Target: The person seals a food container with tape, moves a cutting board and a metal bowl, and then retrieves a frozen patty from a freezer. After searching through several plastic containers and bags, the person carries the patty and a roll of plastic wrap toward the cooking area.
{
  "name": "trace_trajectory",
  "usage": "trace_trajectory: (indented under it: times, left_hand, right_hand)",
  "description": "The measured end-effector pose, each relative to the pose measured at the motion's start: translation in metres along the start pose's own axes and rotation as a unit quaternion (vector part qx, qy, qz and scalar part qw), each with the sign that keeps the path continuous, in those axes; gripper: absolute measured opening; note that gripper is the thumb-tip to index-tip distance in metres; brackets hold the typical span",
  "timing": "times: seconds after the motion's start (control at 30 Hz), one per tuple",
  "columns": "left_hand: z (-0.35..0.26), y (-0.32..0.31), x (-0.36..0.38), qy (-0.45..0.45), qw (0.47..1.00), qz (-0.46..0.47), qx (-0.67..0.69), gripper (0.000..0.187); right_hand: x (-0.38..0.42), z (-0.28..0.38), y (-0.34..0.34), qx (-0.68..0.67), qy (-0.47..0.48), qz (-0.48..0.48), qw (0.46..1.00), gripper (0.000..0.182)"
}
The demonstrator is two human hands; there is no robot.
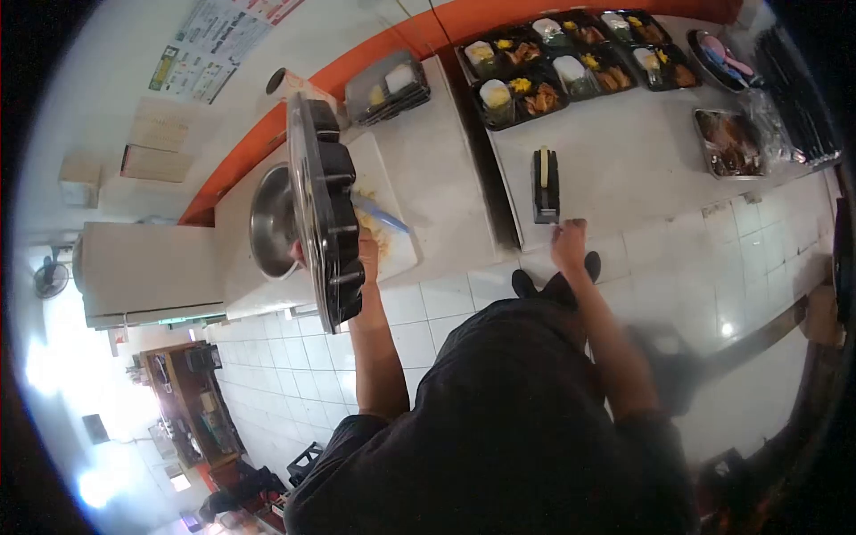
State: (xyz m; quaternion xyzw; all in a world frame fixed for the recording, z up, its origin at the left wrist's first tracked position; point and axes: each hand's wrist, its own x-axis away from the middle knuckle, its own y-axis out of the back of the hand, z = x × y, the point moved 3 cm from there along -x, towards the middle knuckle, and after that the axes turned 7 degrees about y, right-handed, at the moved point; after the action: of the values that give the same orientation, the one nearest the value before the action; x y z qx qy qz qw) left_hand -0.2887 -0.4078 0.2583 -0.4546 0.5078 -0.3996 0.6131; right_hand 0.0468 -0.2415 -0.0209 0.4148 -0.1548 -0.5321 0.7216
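My left hand [366, 256] grips a black plastic meal tray [337, 214] with a clear lid, tipped up on its edge so that its compartmented underside faces right. What the tray holds is hidden. On the counter a black tape dispenser [546, 185] with a yellowish roll points its cutting end toward me. Right beside that end is my right hand [569, 245], fingers closed together. Anything pinched in them is too small to make out. Behind the raised tray are a steel bowl [270, 218] and a white cutting board [401, 252] with a blue-handled knife [382, 214] and yellowish scraps.
Several packed meal trays [522, 100] stand in rows along the back of the counter [615, 178]. Closed trays [388, 87] are stacked left of a dark gap [486, 169]. A foil tray of browned food [729, 143] and a bowl with pink tongs [724, 58] are at right.
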Motion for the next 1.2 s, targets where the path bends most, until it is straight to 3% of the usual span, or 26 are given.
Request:
trace_trajectory:
  times: [0.03, 0.07, 0.13, 0.2, 0.27, 0.33, 0.37, 0.43, 0.53, 0.73, 0.97, 1.03, 1.17, 1.2]
  left_hand:
    - [-0.002, -0.005, -0.004, -0.002, 1.0, 0.006, -0.005, 0.077]
    - [-0.005, -0.013, -0.02, 0.024, 0.999, 0.04, -0.01, 0.076]
    - [0.009, -0.02, -0.017, 0.074, 0.995, 0.06, -0.006, 0.074]
    - [0.029, -0.021, -0.012, 0.132, 0.989, 0.067, 0.006, 0.073]
    - [0.042, -0.015, -0.015, 0.166, 0.983, 0.072, 0.009, 0.072]
    - [0.046, -0.012, -0.013, 0.082, 0.996, 0.038, -0.029, 0.074]
    - [0.049, -0.015, -0.02, 0.143, 0.988, -0.015, -0.062, 0.082]
    - [0.058, -0.018, -0.024, 0.141, 0.987, -0.029, -0.074, 0.082]
    - [0.067, -0.017, -0.024, 0.12, 0.989, -0.03, -0.084, 0.082]
    - [0.08, -0.018, -0.025, 0.095, 0.99, -0.037, -0.101, 0.082]
    - [0.098, -0.014, -0.025, 0.089, 0.986, -0.056, -0.128, 0.082]
    - [0.101, -0.012, -0.025, 0.091, 0.985, -0.062, -0.135, 0.082]
    - [0.111, -0.01, -0.021, 0.087, 0.981, -0.074, -0.154, 0.082]
    - [0.115, -0.009, -0.02, 0.085, 0.98, -0.078, -0.16, 0.082]
  right_hand:
    - [0.01, -0.018, -0.008, 0.061, 0.099, 0.009, 0.993, 0.01]
    - [-0.004, 0.005, 0.031, -0.156, 0.035, 0.104, 0.982, 0.011]
    - [-0.031, 0.08, 0.102, -0.295, 0.015, 0.133, 0.946, 0.009]
    - [-0.062, 0.157, 0.17, -0.478, -0.013, 0.247, 0.843, 0.008]
    - [-0.078, 0.222, 0.226, -0.579, 0.066, 0.235, 0.778, 0.017]
    - [-0.087, 0.268, 0.262, -0.631, 0.192, 0.214, 0.72, 0.015]
    - [-0.091, 0.28, 0.274, -0.632, 0.194, 0.214, 0.719, 0.015]
    - [-0.094, 0.298, 0.291, -0.585, 0.254, 0.281, 0.717, 0.015]
    - [-0.1, 0.305, 0.296, -0.559, 0.278, 0.292, 0.725, 0.016]
    - [-0.111, 0.301, 0.309, -0.552, 0.253, 0.333, 0.722, 0.018]
    - [-0.113, 0.291, 0.308, -0.536, 0.272, 0.263, 0.754, 0.025]
    - [-0.116, 0.285, 0.311, -0.482, 0.282, 0.245, 0.793, 0.029]
    - [-0.112, 0.272, 0.303, -0.498, 0.25, 0.235, 0.796, 0.034]
    - [-0.11, 0.268, 0.298, -0.527, 0.23, 0.261, 0.775, 0.032]
